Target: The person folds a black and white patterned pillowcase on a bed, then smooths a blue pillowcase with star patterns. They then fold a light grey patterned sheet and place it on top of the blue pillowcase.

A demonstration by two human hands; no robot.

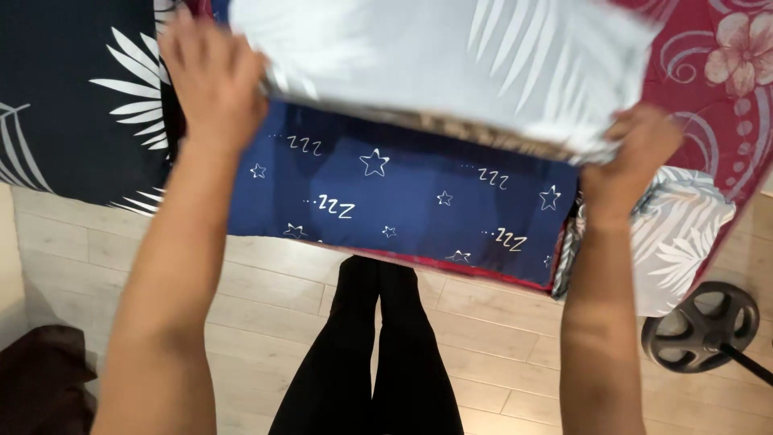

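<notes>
Both arms stretched forward, left hand [211,76] upper left and right hand [636,153] at right each gripping a pale leaf-print cloth [451,64], blurred, above a navy star-print cushion [403,193] mid-frame

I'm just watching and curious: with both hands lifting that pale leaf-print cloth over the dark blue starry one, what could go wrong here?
The left hand and right hand grip only the pale leaf-print cloth at its ends, so its middle may sag or slip free. It could drag the blue star-print cloth crooked. The grey leaf-print bundle overhangs the bed edge and might slide to the floor. The weight plate lies near the feet, a possible trip hazard.
</notes>
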